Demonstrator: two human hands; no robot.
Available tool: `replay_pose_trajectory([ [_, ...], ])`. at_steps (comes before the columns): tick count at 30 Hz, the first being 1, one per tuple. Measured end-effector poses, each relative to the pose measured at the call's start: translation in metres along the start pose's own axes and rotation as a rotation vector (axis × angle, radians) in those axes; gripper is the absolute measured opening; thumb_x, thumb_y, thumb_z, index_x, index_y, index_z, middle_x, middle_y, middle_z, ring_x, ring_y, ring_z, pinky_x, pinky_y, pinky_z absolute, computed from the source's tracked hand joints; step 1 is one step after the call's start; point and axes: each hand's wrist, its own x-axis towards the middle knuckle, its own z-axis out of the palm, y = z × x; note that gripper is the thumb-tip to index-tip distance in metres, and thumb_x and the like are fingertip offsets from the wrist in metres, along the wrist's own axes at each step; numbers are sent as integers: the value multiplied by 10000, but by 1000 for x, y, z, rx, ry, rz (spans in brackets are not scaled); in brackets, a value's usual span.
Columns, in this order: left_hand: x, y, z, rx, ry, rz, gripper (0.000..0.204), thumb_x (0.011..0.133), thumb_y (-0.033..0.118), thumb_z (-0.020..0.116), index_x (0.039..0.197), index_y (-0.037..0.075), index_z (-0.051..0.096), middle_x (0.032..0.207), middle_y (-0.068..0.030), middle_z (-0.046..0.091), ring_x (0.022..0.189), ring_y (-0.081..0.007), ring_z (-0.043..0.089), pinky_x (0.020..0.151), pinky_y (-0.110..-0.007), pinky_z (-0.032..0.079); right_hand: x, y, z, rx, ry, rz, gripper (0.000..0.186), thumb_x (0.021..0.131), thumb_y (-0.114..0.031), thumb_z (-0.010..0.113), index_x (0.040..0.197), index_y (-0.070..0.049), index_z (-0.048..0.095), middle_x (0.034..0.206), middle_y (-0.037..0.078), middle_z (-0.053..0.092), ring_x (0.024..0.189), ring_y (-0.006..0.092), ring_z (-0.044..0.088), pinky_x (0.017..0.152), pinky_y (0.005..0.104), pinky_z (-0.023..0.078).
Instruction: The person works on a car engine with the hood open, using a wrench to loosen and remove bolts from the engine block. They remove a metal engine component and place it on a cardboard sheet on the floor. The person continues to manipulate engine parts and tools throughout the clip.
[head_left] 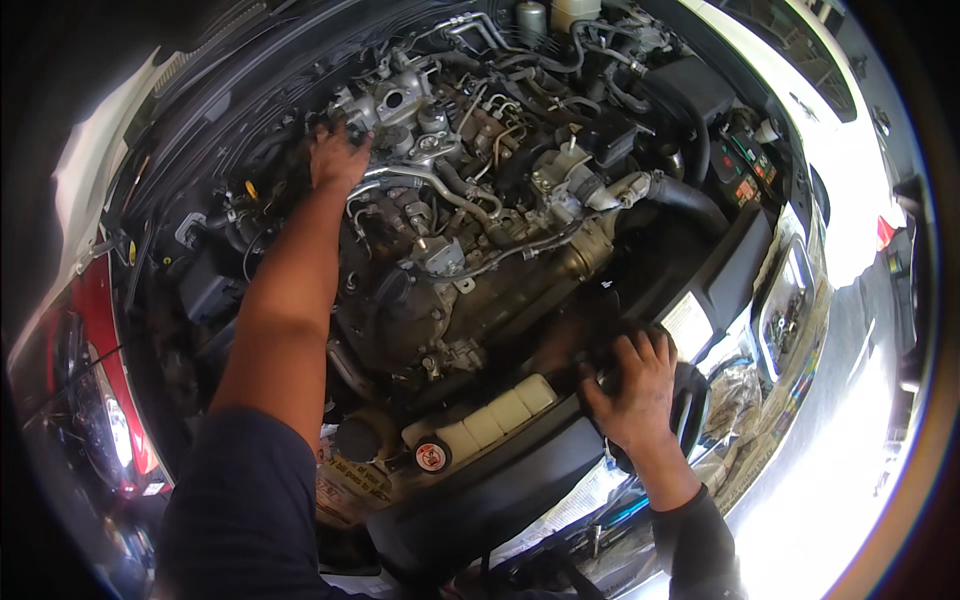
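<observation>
My left arm stretches far into the engine bay of a vehicle. Its hand [340, 158] is bent down beside a grey metal engine housing [398, 97], among hoses and pipes at the engine's far left. The fingertips are blurred and partly hidden there, so I cannot tell if they grip anything. At the front right, my right hand [640, 390] is curled over a black plastic part [690, 395] by the front panel, thumb apart from the bent fingers. Between the two hands lies the dusty engine [400, 310], with a bent metal pipe [440, 185] across it.
A cream reservoir with a dark cap [480, 425] sits along the front. A black curved hose [690, 203] runs at the right, near a battery [745, 170]. Small parts lie in a tray [785, 310] on the right. A red car [100, 330] stands at the left.
</observation>
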Motion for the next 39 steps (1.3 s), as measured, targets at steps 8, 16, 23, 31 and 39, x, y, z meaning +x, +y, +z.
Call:
replay_pose_trajectory([
  [8,0,7,-12,-53,34,25,846,956,518,792,1655,145,492,1669,-280,491,1498,-502,514,1249,-510,462,117,-90,58,495,-498,-432,495,940,-388,840,1266,-48,689,1191,191,710,1173,409,697,1002,481,564],
  [16,1,8,-14,-165,53,30,881,900,534,847,1580,79,520,1632,-258,542,1469,-459,556,1237,-497,465,123,-101,132,517,-1226,-582,511,988,-505,806,1198,-47,728,1165,168,769,1114,361,744,957,455,588],
  [23,-2,12,-19,-158,10,-12,971,915,556,816,1648,31,453,1631,-284,546,1522,-427,519,1291,-460,420,128,-95,141,354,-1456,-493,622,971,-588,806,1265,-45,732,1197,175,793,1157,367,746,981,465,582],
  [31,-3,16,-21,-168,37,-46,836,927,543,804,1584,78,576,1680,-279,497,1548,-425,494,1288,-458,412,126,-96,148,199,-1438,-554,650,976,-588,791,1303,-29,729,1223,178,801,1182,377,747,995,465,579],
  [39,7,4,-7,-236,126,-93,662,983,575,732,1500,164,699,1597,-213,614,1466,-394,593,1212,-476,478,124,-95,149,156,-1485,-502,633,974,-582,791,1304,-44,736,1199,177,807,1184,383,744,993,481,575],
])
